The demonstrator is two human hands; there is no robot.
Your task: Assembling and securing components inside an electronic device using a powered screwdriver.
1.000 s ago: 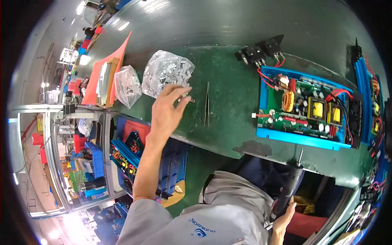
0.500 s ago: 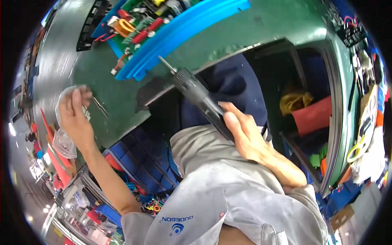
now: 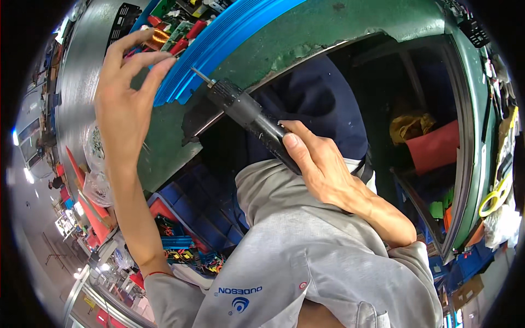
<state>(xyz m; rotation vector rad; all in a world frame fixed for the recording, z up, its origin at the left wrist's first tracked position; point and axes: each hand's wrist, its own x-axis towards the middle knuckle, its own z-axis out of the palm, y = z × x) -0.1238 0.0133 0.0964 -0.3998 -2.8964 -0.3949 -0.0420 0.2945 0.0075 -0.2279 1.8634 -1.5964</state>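
While my right grip (image 3: 325, 169) is closed around the screwdriver (image 3: 243, 112), the bit (image 3: 201, 75) points at the blue case (image 3: 224, 39) on the worktop (image 3: 301, 44). Farther out, my left grip (image 3: 126, 98) hovers by the case's edge, thumb and forefinger nearly meeting; whether they pinch anything I cannot tell. Inside the case sit red parts (image 3: 196, 29).

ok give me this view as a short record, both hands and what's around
right hand: gripping a black electric screwdriver
driver bit: pointing toward the blue metal housing
left hand: over the housing's left end in view, fingers bent toward the thumb; whether they hold anything is unclear
inside housing: copper-coloured coil, red cylindrical components
beside left forearm: clear plastic bag
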